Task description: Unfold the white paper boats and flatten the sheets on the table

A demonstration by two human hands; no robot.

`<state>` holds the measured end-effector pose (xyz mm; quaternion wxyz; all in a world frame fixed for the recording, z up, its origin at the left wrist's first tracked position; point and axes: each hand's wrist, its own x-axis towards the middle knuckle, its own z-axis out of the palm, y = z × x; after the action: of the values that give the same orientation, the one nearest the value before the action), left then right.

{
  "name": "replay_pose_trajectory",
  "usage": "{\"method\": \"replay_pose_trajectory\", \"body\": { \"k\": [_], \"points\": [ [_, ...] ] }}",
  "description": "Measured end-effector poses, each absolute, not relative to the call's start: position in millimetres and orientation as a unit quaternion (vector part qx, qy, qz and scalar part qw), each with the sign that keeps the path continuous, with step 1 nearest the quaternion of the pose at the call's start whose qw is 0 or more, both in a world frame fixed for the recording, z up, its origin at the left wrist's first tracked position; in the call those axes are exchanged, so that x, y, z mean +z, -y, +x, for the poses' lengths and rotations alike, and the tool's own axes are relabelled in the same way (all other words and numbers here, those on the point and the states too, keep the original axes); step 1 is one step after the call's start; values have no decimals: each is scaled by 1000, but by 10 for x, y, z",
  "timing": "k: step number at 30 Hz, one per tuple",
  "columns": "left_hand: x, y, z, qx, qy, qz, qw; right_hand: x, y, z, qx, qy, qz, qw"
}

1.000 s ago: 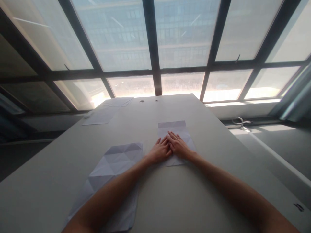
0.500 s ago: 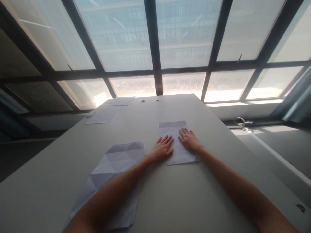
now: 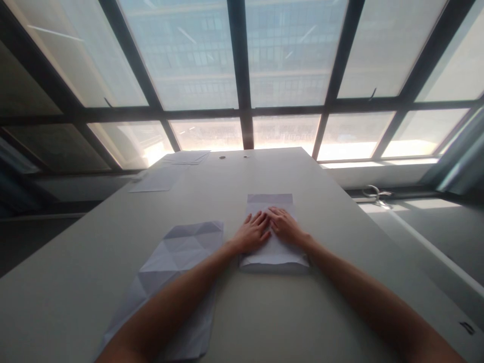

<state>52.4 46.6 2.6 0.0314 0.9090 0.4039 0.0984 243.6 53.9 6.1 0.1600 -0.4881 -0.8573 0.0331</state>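
Note:
A folded white sheet of paper lies on the white table in front of me, its near edge lifted a little off the surface. My left hand rests flat on the paper's left side with the fingers stretched out. Against it, fingertips nearly meeting, my right hand presses flat on the middle of the same sheet. Under and beside my left forearm is a larger creased sheet of paper, with triangular fold lines; my arm hides part of it.
The white table stretches away to a wall of windows. At its far left lie flat papers. Near the far edge is a small round hole. A pale bar runs along the floor at right.
My right hand has slid left and slightly nearer, up to my left hand. The folded paper has shifted toward me and its near edge has risen. My left hand has stayed put.

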Motion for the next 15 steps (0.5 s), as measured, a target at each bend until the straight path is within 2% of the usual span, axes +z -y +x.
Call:
{"method": "replay_pose_trajectory", "body": {
  "k": [2,5,11,15],
  "points": [
    [12,-477,528,88,-404,910,40,13,-582,2417,66,881,-446,142],
    [3,-492,525,76,-408,909,40,-38,-647,2447,80,877,-459,120],
    [23,-494,499,41,-407,912,38,-95,-817,2690,49,796,-596,91],
    [52,-479,498,37,-408,911,36,-122,-868,2818,16,734,-670,109]
  ]
}}
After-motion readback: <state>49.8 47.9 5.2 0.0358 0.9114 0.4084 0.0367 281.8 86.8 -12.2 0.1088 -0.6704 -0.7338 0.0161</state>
